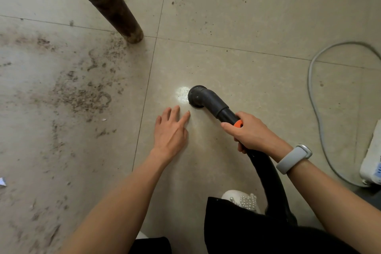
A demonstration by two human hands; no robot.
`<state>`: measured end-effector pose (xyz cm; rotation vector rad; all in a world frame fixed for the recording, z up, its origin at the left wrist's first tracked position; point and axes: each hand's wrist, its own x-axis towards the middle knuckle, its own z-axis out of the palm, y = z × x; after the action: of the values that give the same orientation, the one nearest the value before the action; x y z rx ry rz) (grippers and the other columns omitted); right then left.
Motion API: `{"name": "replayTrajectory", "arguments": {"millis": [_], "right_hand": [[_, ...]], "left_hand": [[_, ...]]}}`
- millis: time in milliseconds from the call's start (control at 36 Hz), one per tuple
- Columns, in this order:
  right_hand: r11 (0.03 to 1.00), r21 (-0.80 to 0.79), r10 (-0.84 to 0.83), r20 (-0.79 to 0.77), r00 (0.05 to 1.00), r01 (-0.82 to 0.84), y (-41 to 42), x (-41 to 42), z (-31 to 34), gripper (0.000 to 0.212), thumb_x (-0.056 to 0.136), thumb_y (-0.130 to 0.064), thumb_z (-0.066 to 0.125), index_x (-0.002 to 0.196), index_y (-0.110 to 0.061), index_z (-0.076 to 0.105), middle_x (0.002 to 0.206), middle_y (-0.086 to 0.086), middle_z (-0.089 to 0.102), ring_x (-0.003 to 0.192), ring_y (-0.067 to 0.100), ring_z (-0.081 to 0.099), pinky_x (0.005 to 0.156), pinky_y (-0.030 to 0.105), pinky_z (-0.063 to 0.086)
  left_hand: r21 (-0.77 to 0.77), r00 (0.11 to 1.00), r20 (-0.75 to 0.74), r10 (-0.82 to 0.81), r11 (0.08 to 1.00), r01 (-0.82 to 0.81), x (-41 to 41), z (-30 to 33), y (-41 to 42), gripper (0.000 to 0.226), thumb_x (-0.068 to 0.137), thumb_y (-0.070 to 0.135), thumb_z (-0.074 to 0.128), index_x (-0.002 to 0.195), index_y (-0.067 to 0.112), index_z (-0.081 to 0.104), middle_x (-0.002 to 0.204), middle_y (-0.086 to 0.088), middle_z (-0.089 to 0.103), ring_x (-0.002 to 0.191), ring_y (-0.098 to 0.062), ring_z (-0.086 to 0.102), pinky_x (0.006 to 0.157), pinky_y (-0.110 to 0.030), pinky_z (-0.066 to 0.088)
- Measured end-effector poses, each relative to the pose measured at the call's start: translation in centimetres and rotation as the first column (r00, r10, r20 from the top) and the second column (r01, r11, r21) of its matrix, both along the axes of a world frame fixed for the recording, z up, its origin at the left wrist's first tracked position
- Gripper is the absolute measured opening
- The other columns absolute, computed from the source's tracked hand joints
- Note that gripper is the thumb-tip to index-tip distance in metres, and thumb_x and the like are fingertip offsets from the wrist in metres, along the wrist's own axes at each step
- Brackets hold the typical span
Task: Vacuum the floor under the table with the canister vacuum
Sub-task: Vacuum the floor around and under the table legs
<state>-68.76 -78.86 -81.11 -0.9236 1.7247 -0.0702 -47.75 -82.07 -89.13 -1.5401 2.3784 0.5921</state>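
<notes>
Head view: vacuum hose nozzle point(196, 97) set mouth-down on the tiled floor point(257, 16).
Right hand point(250, 133) grips the hose behind its orange collar; left hand point(171, 130), fingers spread and relaxed, lies beside the nozzle, near the table leg point(107, 0).

We see a beige tiled floor point(247, 16) with dark grime point(82, 93) spread over its left tiles. On it stand a dark table leg point(132, 35), the vacuum nozzle point(195, 97) beside a white patch point(182, 94), a grey cable point(315, 93) and a paper scrap point(2, 181).
</notes>
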Motion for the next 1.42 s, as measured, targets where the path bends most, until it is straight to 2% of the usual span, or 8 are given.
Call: {"name": "replayTrajectory", "arguments": {"millis": [167,472,639,778,917,1083,1194,1417], "right_hand": [[0.996,-0.033,0.079,-0.042,0.996,-0.080,0.6,1.0,1.0,0.027,0.092,-0.040,0.054,0.104,-0.017,0.048,0.076,0.007,0.061,0.057,0.024,0.067,0.052,0.034,0.057],[0.995,-0.077,0.053,-0.147,0.988,-0.065,-0.4,0.4,0.3,0.030,0.090,-0.043,0.054,0.102,-0.016,0.050,0.074,0.007,0.062,0.053,0.023,0.067,0.054,0.037,0.058],[0.963,-0.041,0.265,-0.040,0.964,-0.266,0.7,3.9,0.0,0.025,0.092,-0.040,0.053,0.100,-0.017,0.048,0.074,0.002,0.060,0.054,0.023,0.067,0.049,0.030,0.052],[0.982,-0.092,0.153,-0.107,0.982,-0.163,-1.1,3.2,0.1,0.030,0.091,-0.043,0.053,0.100,-0.015,0.050,0.073,0.005,0.063,0.055,0.024,0.068,0.054,0.034,0.056],[0.987,-0.110,0.107,-0.101,0.989,-0.118,-3.1,3.1,0.1,0.030,0.090,-0.042,0.053,0.096,-0.013,0.051,0.070,0.006,0.061,0.055,0.026,0.067,0.051,0.033,0.055],[0.941,-0.063,0.329,-0.073,0.941,-0.334,-2.1,5.5,-0.1,0.027,0.091,-0.041,0.052,0.099,-0.015,0.048,0.071,0.003,0.060,0.051,0.022,0.066,0.046,0.027,0.051],[0.948,-0.045,0.311,-0.079,0.947,-0.315,-1.9,5.2,-0.1,0.029,0.092,-0.042,0.051,0.102,-0.015,0.047,0.073,0.004,0.061,0.055,0.023,0.067,0.047,0.029,0.052],[0.963,-0.080,0.244,-0.136,0.960,-0.256,-7.8,6.6,0.9,0.030,0.092,-0.039,0.050,0.102,-0.011,0.050,0.072,0.007,0.064,0.060,0.026,0.069,0.057,0.036,0.057]], "left_hand": [[0.025,1.000,0.028,-0.002,1.000,0.001,0.3,-0.2,0.2,0.049,0.090,0.017,0.045,0.138,0.014,0.049,0.146,-0.019,0.037,0.134,-0.040,0.032,0.107,-0.049,0.035],[-0.034,0.995,-0.015,0.099,0.995,-0.099,4.2,-0.8,1.8,0.051,0.082,0.024,0.034,0.120,0.013,0.066,0.127,-0.026,0.057,0.116,-0.044,0.055,0.093,-0.051,0.047],[-0.116,0.999,0.028,0.025,0.993,-0.021,4.3,-1.2,1.8,0.050,0.076,0.019,0.060,0.127,0.018,0.060,0.132,-0.024,0.052,0.122,-0.043,0.050,0.094,-0.050,0.045],[-0.108,0.997,0.082,0.006,0.994,0.002,4.7,-1.1,1.8,0.058,0.073,0.025,0.055,0.131,0.023,0.057,0.131,-0.021,0.054,0.119,-0.039,0.053,0.090,-0.047,0.049],[-0.121,0.996,-0.048,0.069,0.990,-0.074,5.4,-1.2,2.2,0.046,0.081,0.024,0.042,0.118,0.015,0.067,0.124,-0.021,0.060,0.112,-0.040,0.058,0.088,-0.048,0.050],[-0.112,0.872,-0.326,0.366,0.900,-0.420,5.8,-1.3,1.7,0.009,0.081,0.006,0.066,0.089,0.003,0.070,0.109,-0.017,0.062,0.099,-0.035,0.061,0.085,-0.043,0.050],[-0.040,0.802,-0.299,0.517,0.833,-0.552,6.3,-0.9,1.1,0.008,0.080,0.008,0.071,0.084,0.005,0.065,0.105,-0.011,0.057,0.098,-0.027,0.056,0.085,-0.043,0.048],[-0.118,0.926,-0.151,0.345,0.924,-0.364,11.2,-0.9,-0.3,0.025,0.087,0.025,0.065,0.072,0.006,0.071,0.084,-0.009,0.066,0.078,-0.031,0.062,0.070,-0.039,0.047]]}}
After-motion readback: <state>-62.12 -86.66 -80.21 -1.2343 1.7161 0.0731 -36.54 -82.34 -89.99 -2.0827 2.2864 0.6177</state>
